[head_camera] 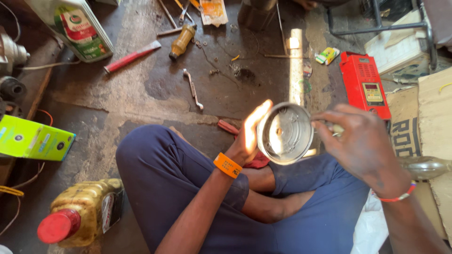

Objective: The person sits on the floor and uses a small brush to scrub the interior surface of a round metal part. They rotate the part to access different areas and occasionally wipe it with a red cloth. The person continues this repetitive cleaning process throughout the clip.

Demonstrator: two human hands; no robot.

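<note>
While the person sits cross-legged on the stained concrete floor (141, 89), a round metal cover (285, 133) is held up over the lap, its hollow inner face turned toward the camera.

Left hand (252, 134): at the cover's 9 o'clock, palm cupping the rim, fingers straight and pointing up toward 1 o'clock, sunlit. Wrist bent back; forearm runs down to 7 o'clock. Orange wristband (228, 165) on the wrist. Grasping the cover by its edge.

Right hand (360, 141): at the cover's 3 o'clock, back of the hand toward the camera, fingers curled in toward the rim. Fingertips pinch at something small and pale by the cover's edge; cannot tell what it is. Beaded bracelet (400, 196) on the wrist; forearm leaves the view at 5 o'clock.

Containers:
- Yellow oil jug (87, 211) with red cap, at 7 o'clock from the cover, lying tilted on the floor, grimy; contents not visible.
- White and green oil can (77, 26) at 10 o'clock, far off, closed; contents not visible.
- Lime-green box (33, 139) at 9 o'clock, shut.

Other items on the floor: wrench (193, 89) at 11 o'clock, amber-handled screwdriver (181, 41) beyond it, red electrical unit (365, 84) at 2 o'clock. Red cloth (258, 161) lies just beneath the left hand.
</note>
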